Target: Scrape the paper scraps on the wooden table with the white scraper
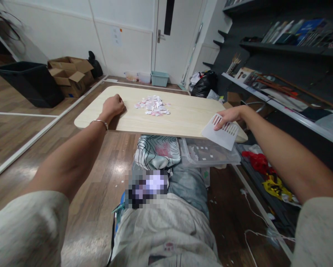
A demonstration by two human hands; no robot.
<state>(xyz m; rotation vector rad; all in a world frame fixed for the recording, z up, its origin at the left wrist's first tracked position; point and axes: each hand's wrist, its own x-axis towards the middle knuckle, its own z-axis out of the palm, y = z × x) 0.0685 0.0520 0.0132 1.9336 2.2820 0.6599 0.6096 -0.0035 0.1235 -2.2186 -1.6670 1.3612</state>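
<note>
My left hand [114, 106] rests on the left part of the pale wooden table [183, 124], its fingers curled in; whether anything is inside them is hidden. A loose heap of small white and pinkish paper pieces [153, 105] lies on the table, to the right of that hand. Over the table's right front edge, my right hand [229, 115] is closed on a white slotted sheet [220, 135], with the thumb lying across its row of slots. Below the sheet, a clear plastic bin [210, 157] holds a few small white pieces.
A phone [149, 187], blurred out, and a patterned cloth [157, 152] lie on my lap. Left stand a black bin [27, 83] and cardboard boxes [70, 74]. Dark shelves [283, 55] line the right side. A white cable [255, 211] runs along the floor.
</note>
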